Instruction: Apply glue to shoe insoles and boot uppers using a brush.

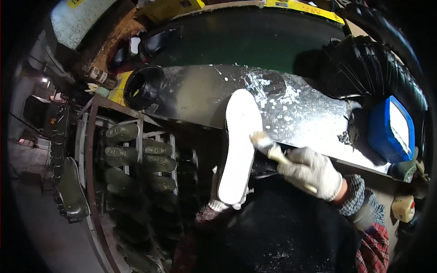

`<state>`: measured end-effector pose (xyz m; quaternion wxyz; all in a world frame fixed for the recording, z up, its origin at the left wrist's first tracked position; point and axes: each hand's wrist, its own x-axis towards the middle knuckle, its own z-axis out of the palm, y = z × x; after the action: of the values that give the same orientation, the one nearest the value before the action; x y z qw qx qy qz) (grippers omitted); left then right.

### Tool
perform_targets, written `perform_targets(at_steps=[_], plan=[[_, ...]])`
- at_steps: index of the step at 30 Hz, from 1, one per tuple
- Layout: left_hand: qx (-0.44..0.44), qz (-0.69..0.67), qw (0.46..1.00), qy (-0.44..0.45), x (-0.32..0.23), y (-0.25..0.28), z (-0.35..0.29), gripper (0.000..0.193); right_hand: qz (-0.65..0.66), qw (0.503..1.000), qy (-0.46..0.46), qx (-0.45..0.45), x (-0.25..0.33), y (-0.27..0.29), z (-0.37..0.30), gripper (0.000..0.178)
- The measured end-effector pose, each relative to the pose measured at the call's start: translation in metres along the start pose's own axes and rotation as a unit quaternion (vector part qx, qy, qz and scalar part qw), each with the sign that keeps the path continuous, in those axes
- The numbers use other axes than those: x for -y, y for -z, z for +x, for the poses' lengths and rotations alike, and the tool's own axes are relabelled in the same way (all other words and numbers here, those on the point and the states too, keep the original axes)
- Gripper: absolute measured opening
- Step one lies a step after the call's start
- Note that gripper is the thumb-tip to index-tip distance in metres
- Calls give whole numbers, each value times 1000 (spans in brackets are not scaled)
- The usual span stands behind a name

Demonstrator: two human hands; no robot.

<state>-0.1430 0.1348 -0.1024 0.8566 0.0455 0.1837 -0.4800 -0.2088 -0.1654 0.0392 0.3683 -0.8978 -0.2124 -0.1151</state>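
Note:
In front of me a shoe's sole [241, 141] faces up, bright white and long, with a thin dark edge. My left hand [219, 205], in a whitish glove, grips it from underneath; most of its fingers are hidden behind it. A brush [275, 151] with a pale handle is held in my gloved right hand [312, 172], fingers wrapped round it. Its bristles lie at the sole's right edge, seemingly touching. Right of this hand, a blue container [392, 129] holds something white.
A metal worktop [195, 91] splashed with white runs across. Black shoe uppers [364, 68] are stacked at the right, and a black boot [143, 88] stands at the left. Below, a rack [94, 150] carries several dark green soles [122, 155]. A yellowish bottle [403, 208] sits low right.

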Motion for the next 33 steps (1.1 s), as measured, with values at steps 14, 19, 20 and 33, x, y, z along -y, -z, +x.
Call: perform_targets(at_steps=[14, 19, 20, 33], plan=[[-133, 636, 524, -551, -157, -187, 67, 50, 39, 990, -66, -114, 1, 28, -20, 31], [-417, 824, -145, -356, -221, -230, 30, 72, 90, 973, -132, -167, -8, 33, -30, 28], [-413, 833, -150, -335, -249, -216, 22, 72, 90, 974, -107, -179, -12, 30, -25, 28], [-8, 876, -53, -480, -88, -261, 7, 30, 25, 982, -67, -176, -13, 31, -46, 24]])
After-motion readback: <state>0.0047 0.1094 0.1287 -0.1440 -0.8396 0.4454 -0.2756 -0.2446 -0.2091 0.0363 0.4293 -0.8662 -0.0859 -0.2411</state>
